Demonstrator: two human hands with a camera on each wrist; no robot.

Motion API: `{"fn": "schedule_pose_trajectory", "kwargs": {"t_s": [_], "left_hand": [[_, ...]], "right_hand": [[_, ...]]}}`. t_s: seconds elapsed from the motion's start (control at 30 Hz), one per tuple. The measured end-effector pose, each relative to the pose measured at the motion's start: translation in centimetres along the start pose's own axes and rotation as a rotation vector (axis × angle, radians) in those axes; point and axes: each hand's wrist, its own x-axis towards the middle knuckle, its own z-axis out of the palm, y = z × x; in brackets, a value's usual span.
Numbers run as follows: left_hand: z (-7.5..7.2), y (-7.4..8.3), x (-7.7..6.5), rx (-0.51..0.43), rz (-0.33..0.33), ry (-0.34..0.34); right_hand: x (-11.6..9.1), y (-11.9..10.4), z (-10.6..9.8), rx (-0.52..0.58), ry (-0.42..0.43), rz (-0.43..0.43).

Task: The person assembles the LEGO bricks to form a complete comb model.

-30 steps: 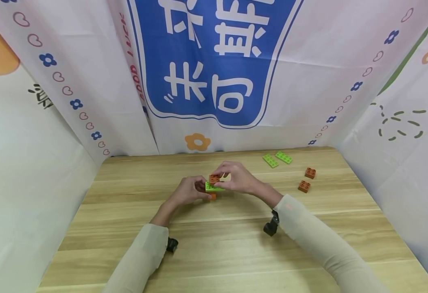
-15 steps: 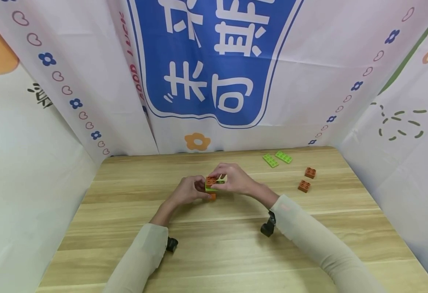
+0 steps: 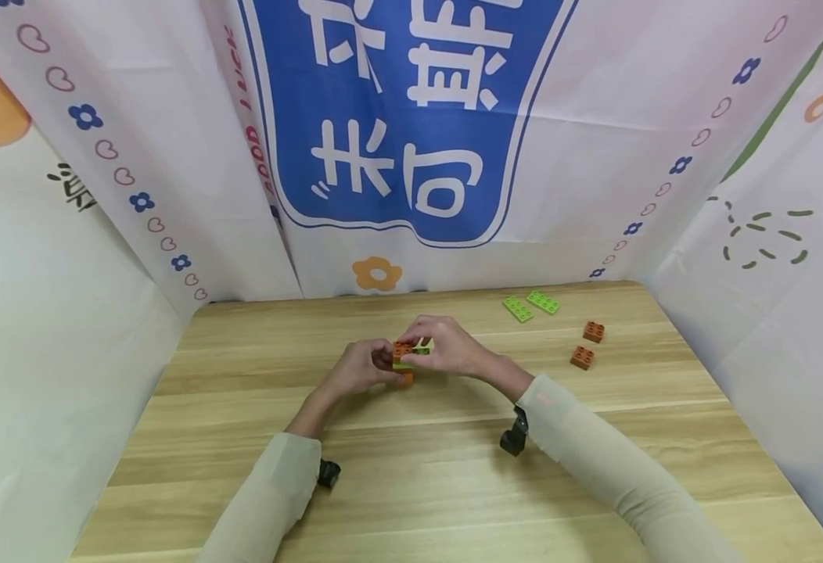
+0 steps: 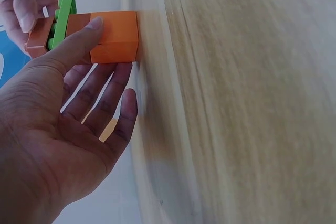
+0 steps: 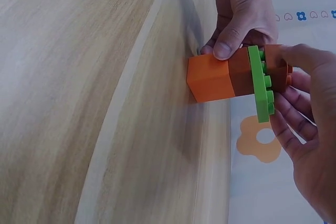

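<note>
Right hand (image 3: pixel 448 346) pinches square brown plastic block (image 5: pixel 275 64) over left end of long green studded plastic plate (image 5: pixel 259 88); plate's long axis runs rightward. Left hand (image 3: pixel 364 366) grips orange plastic block (image 5: pixel 211 80) below.

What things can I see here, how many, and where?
Table: one, wood-toned, across the foreground
Cloth: count unclear, white with prints, behind and beside the table
Orange block: one, orange, lowest of the held pieces
Lower brown block: one, brown, on the orange block
Stacked green plate: one, green, on the lower brown block
Upper brown block: one, brown, at the stacked green plate's studs
Loose green plates: two, green, table's far right
Loose brown blocks: two, brown, table's right side
Devices: two, black, by the wrists
Sleeves: two, pale beige, on the forearms
Left grip: one, bare, holding the orange block
Right grip: one, bare, pinching the upper brown block
</note>
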Motion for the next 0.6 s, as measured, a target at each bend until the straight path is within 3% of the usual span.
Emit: {"fn": "schedule_pose_trajectory", "kwargs": {"t_s": [0.6], "left_hand": [[-0.1,-0.2,-0.1,-0.023,0.046,0.001]], "right_hand": [[0.6,-1.1,-0.7,0.007,-0.042,0.048]]}}
